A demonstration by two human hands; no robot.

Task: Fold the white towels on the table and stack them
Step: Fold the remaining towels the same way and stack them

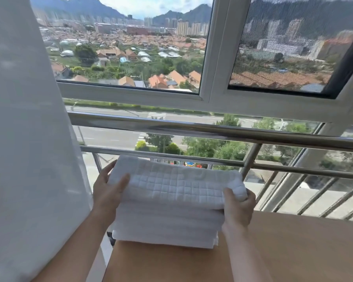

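Pale worktop (293,241) is bearing stacked white towels (167,226); your left hand (107,190) and right hand (238,204) are clasping the top towel (171,184) by its ends.

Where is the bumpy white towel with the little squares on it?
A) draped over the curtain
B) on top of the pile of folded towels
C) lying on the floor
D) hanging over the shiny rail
B: the checkered towel lies on top of the pile of folded towels, which rests on the wooden table, in front of the metal rail.
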